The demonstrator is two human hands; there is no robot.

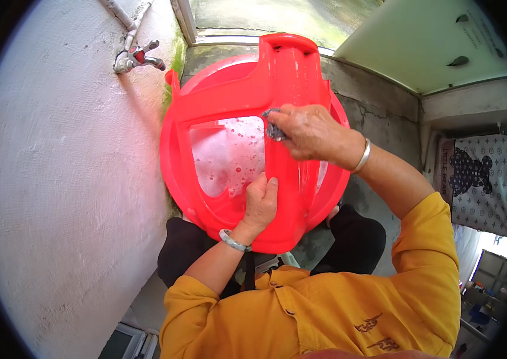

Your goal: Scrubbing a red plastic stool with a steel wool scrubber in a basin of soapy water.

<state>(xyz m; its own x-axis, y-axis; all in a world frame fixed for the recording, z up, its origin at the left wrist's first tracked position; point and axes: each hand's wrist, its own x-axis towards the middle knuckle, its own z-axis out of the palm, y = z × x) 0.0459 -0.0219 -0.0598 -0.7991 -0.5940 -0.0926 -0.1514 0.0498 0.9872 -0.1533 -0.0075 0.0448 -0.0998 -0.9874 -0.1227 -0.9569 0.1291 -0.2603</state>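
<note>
A large red moulded plastic piece, perhaps a small chair [294, 80], lies across a round red plastic basin [168, 148]. Soapy water [235, 157] with bubbles shows through the opening in the piece. My right hand [309, 132] pinches a dark grey scouring pad [275, 129] against the upper middle of the plastic, beside that opening. Lower down, my left hand [261, 199] is closed around the bar at the opening's near edge, thumb on top. Its fingertips are hidden. Wet streaks run along the right part of the plastic.
A tap [143, 57] juts from the white wall [56, 170] at the left. My knees in black trousers [350, 242] flank the basin. A pale green panel [428, 40] stands at the back right. A patterned cloth cover [489, 184] is at the right.
</note>
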